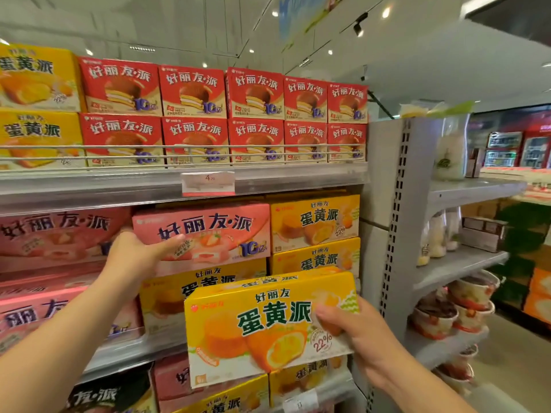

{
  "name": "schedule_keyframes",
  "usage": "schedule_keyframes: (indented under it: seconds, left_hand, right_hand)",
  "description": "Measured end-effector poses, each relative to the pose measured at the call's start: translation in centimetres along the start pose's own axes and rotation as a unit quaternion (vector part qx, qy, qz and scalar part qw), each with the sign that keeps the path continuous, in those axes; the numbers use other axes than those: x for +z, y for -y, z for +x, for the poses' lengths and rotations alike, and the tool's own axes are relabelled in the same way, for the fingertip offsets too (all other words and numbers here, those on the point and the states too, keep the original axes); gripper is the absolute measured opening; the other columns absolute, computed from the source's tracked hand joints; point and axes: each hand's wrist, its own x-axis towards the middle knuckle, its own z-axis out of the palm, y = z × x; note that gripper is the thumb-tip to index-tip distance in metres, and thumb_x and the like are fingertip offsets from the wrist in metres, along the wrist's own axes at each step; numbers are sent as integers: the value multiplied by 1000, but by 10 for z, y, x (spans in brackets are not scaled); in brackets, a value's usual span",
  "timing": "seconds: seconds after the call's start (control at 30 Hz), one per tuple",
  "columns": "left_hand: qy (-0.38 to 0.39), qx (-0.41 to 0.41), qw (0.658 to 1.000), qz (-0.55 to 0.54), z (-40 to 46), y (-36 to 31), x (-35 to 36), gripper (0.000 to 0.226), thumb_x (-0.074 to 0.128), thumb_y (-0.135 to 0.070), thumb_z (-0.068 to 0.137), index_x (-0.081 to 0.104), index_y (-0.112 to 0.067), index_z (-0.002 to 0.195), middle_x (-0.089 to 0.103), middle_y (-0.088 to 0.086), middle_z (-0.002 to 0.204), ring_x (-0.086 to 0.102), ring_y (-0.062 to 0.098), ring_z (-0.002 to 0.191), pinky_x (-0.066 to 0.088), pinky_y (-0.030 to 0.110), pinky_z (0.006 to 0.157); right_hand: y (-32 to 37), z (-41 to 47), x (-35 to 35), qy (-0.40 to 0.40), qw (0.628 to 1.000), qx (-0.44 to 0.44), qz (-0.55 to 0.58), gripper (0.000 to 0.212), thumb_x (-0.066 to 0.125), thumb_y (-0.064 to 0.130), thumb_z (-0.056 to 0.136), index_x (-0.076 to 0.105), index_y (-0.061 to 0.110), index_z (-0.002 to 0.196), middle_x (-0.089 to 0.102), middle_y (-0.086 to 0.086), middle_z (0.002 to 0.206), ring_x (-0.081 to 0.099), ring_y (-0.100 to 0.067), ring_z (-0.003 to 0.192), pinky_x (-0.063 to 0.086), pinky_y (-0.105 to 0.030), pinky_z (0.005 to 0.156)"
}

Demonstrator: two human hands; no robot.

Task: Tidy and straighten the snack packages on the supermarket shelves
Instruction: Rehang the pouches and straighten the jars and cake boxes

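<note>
My right hand (354,329) grips the right end of a yellow egg-yolk pie box (262,326), held out in front of the middle shelf and tilted slightly. My left hand (140,254) grips the left edge of a pink strawberry pie box (208,234), thumb across its front; that box sits on top of a yellow box (167,296) on the middle shelf. Two more yellow boxes (316,222) are stacked at the shelf's right end.
Red pie boxes (193,114) stand two high on the top shelf behind a wire rail (179,156), with yellow ones (35,108) to their left. Pink boxes (53,234) fill the left of the middle shelf. A grey end rack (399,234) with cups stands right.
</note>
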Motion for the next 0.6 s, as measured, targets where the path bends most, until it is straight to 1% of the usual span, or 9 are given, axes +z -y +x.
schedule_keyframes:
  seconds: [0.07,0.1,0.17,0.23,0.3,0.4,0.53,0.57,0.6]
  left_hand:
    - [-2,-5,1000,8,-2,-2,-1,48,89,-44,59,68,-11,88,68,3,66,58,23,55,52,39,49]
    - [-4,-7,1000,11,-4,-3,-2,51,89,-44,59,67,-12,91,70,5,73,63,26,62,55,44,52]
    - [-14,-8,1000,19,-8,-6,-4,57,90,-43,61,64,-11,100,72,10,88,69,32,78,59,51,60]
    - [-28,-4,999,25,-13,-6,-6,58,89,-42,62,62,-12,104,71,10,94,68,31,83,59,54,64]
    - [-42,-2,999,25,-20,-8,-9,54,89,-40,63,62,-15,104,71,7,95,68,29,84,59,51,66]
    - [-58,25,998,18,-32,-10,-20,46,89,-36,64,65,-24,101,73,-3,91,70,18,83,57,41,67]
    - [-44,40,998,19,-50,-9,-49,43,88,-35,65,67,-29,102,75,-13,85,72,5,75,55,28,53]
    - [-44,42,998,21,-54,-8,-59,43,87,-34,65,67,-29,103,74,-16,85,72,3,74,55,26,54]
    - [-47,44,998,26,-58,-8,-69,44,87,-34,65,67,-29,104,74,-17,86,72,3,75,55,24,56]
  right_hand:
    - [1,3,0,9,1000,-3,-4,74,93,38,42,69,10,106,76,-9,95,73,-21,84,55,-22,64]
    - [1,4,0,16,1000,-4,-7,73,92,38,42,69,11,106,76,-8,95,73,-20,83,55,-22,64]
    - [-1,6,0,26,1000,-4,-6,71,91,40,42,69,12,104,76,-6,92,73,-19,82,54,-26,69]
    - [-3,7,1,36,999,-3,2,67,92,39,42,69,12,100,75,-5,87,71,-18,79,52,-30,72]
    - [-9,8,3,52,999,1,10,67,93,37,42,69,11,99,75,-7,88,72,-20,80,54,-31,69]
    - [-23,11,7,71,996,24,55,73,95,29,42,68,8,107,74,-18,101,72,-34,90,58,-38,69]
    - [-54,12,25,92,988,81,90,79,98,25,42,66,5,112,70,-25,108,68,-44,99,55,-56,84]
    - [-61,11,32,93,988,92,86,83,98,26,39,66,4,112,70,-24,107,68,-42,98,57,-54,82]
    - [-67,11,41,95,988,97,80,85,99,27,37,66,4,112,71,-23,105,70,-40,95,59,-48,75]
